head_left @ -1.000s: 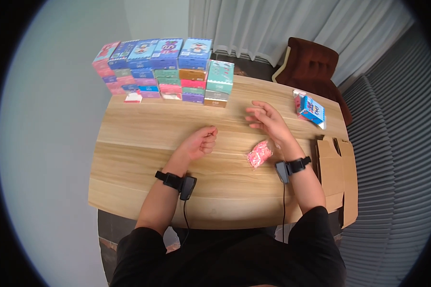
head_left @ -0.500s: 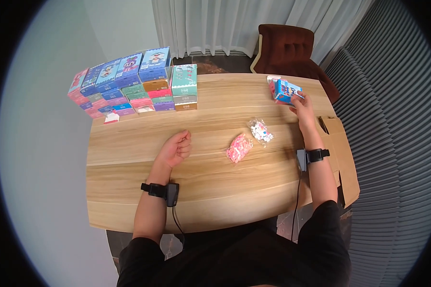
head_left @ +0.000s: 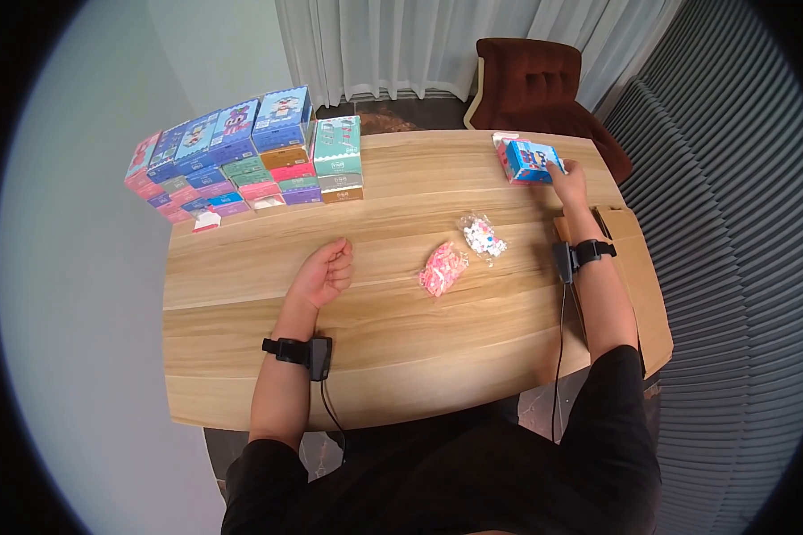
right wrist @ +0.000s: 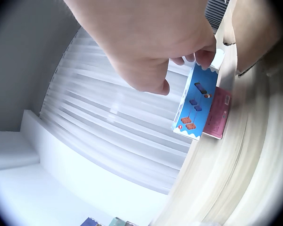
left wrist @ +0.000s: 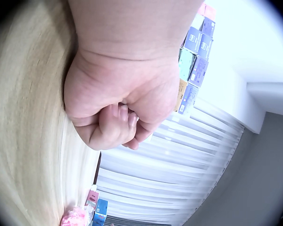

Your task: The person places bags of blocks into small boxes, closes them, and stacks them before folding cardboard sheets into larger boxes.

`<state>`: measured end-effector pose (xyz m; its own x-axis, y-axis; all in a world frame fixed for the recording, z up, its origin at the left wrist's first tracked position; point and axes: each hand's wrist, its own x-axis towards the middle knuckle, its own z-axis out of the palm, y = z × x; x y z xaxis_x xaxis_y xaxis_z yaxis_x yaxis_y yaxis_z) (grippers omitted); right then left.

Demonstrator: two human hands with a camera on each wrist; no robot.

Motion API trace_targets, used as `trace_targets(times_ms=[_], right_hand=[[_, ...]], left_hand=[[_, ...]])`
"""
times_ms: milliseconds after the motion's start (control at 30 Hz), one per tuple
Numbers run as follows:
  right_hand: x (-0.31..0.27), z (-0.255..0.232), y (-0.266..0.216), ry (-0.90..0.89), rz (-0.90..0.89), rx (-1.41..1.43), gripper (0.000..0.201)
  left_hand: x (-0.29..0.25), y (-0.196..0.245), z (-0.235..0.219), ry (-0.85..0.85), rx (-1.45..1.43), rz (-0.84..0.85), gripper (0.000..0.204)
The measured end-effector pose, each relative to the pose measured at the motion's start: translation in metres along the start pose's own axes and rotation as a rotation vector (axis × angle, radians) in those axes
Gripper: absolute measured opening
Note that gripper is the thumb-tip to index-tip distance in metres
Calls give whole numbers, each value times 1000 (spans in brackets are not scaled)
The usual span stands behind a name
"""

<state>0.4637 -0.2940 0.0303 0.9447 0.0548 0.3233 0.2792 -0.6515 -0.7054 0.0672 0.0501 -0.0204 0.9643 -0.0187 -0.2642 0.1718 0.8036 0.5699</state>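
A person's right hand (head_left: 571,185) reaches to the end of a blue box (head_left: 528,162) near the far right edge of a pale wood-grained table (head_left: 393,348); its fingers bend over the box's end while the thumb stands apart from them, the hand partly open, and how firmly it touches the cardboard cannot be told. The box, a smooth printed block with a scalloped white border, lies against a glossy pink box (right wrist: 219,113).

The left hand (head_left: 324,275) rests on the left half of the tabletop, its fingers curled in toward the palm in a fist, with nothing visible in its grip; between the hands, well apart from both, lie two crinkled clear plastic packets — a pink packet (head_left: 443,269) of small pieces and, just beside it, a white packet (head_left: 483,237) flecked with blue and pink.

At the far left rises a stack of boxes (head_left: 232,147), rectangular and brightly printed in blue, purple, pink and green; a teal box (head_left: 337,147) tops the shorter column at its right end. Creased brown cardboard (head_left: 638,285) lies along the right edge, beneath the right forearm; behind the table are a tufted, dark red-brown chair (head_left: 526,76) and pleated white curtains (head_left: 393,45).
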Motion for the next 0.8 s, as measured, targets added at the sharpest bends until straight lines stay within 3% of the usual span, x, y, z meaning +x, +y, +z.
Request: trace_targets(times_ms=[67, 367, 500, 667, 800], right_hand=[[1, -3, -13, -120, 45, -82, 70], [5, -1, -10, -243, 143, -21, 78], [14, 2, 9, -228, 162, 23, 64], [-5, -35, -18, -228, 248, 241, 34], [-35, -53, -42, -240, 136, 492, 14]], left_hand=[[0, -1, 0, 4, -1, 4, 22], [-1, -1, 0, -2, 5, 10, 22], [-1, 0, 2, 15, 14, 11, 21], [-2, 0, 3, 24, 5, 6, 21], [-1, 0, 3, 29, 7, 4, 22]])
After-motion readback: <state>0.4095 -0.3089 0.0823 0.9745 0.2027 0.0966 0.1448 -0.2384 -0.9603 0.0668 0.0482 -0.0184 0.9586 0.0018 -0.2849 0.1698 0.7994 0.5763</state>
